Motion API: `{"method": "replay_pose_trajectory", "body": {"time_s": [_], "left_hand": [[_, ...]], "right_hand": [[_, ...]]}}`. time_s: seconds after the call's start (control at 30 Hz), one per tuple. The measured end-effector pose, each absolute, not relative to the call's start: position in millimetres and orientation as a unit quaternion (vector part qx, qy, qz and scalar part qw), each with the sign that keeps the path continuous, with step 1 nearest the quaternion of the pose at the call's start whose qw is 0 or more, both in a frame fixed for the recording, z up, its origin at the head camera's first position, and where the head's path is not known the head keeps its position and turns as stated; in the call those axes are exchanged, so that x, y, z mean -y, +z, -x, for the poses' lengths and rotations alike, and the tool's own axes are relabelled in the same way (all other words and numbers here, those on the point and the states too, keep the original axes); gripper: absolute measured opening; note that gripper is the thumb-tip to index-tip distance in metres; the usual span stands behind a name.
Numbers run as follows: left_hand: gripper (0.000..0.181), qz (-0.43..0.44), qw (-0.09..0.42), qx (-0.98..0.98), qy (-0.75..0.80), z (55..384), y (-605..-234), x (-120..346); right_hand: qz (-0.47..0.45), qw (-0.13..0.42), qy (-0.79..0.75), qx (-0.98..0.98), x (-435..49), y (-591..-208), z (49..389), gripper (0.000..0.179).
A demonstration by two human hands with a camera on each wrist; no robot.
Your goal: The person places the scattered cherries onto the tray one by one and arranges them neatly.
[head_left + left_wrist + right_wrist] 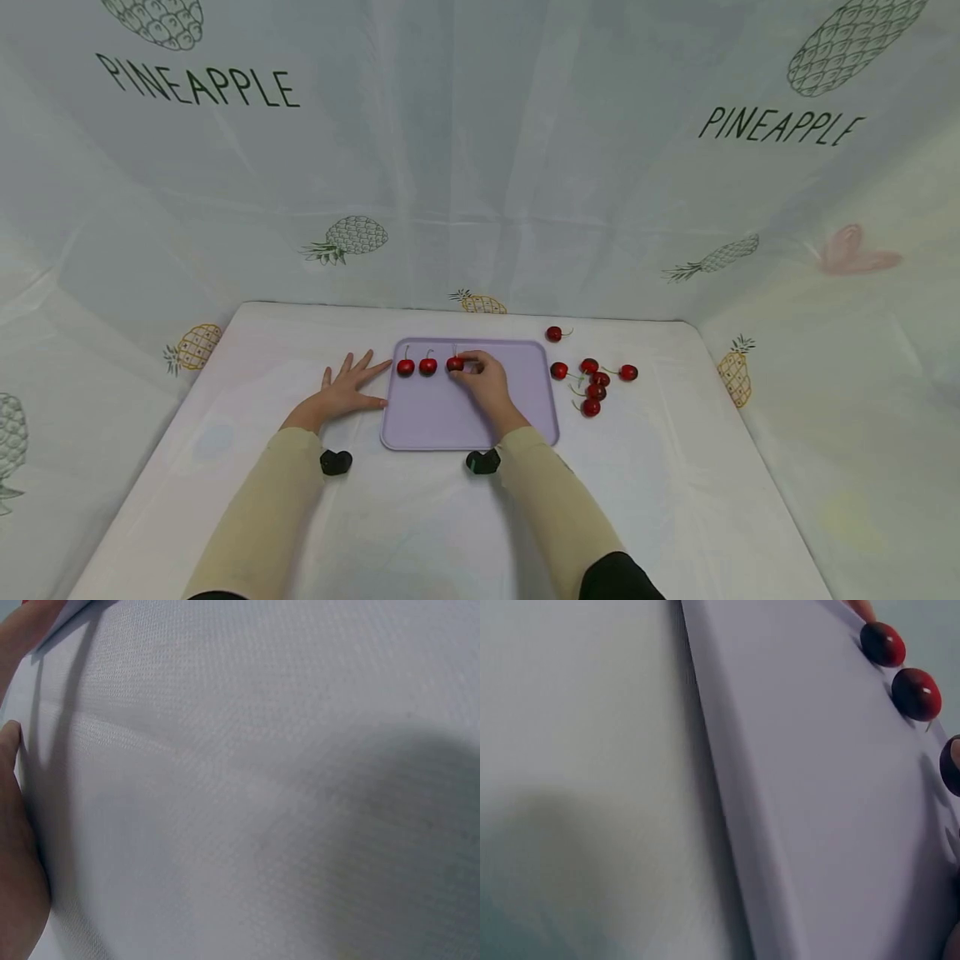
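A lavender tray (442, 421) lies on the table. Along its far side stand two red cherries, a left one (406, 367) and a middle one (427, 366), stems pointing away. My right hand (487, 387) pinches a third cherry (453, 364) between thumb and fingers, in line with them and at the tray's surface. In the right wrist view this cherry (950, 771) is partly cut off by the frame's edge. Beside the tray's left edge my left hand (341, 393) has its fingers spread, with thumb and index tips at the rim. Only part of the left hand (19, 877) shows in the left wrist view.
Several loose cherries (596, 392) with stems are scattered right of the tray, one cherry (554, 334) farther back. White cloth (712, 467) covers the table. A pineapple-printed curtain (480, 167) rises behind and at both sides.
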State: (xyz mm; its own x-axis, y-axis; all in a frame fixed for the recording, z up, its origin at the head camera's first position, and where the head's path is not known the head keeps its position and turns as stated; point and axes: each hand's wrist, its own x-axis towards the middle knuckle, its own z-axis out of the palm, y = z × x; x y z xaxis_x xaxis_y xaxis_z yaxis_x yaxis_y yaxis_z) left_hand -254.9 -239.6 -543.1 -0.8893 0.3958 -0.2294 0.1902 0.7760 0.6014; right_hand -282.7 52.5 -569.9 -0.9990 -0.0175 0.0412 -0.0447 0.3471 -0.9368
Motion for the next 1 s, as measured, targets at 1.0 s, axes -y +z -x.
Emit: {"method": "replay_pose_trajectory", "body": {"time_s": [1.0], "left_hand": [[0.084, -0.147, 0.178, -0.933, 0.276, 257.8, -543.6, 237.3]], "right_hand": [[-0.001, 0.015, 0.508, 0.861, -47.8, -569.7, 283.7, 0.031]]}}
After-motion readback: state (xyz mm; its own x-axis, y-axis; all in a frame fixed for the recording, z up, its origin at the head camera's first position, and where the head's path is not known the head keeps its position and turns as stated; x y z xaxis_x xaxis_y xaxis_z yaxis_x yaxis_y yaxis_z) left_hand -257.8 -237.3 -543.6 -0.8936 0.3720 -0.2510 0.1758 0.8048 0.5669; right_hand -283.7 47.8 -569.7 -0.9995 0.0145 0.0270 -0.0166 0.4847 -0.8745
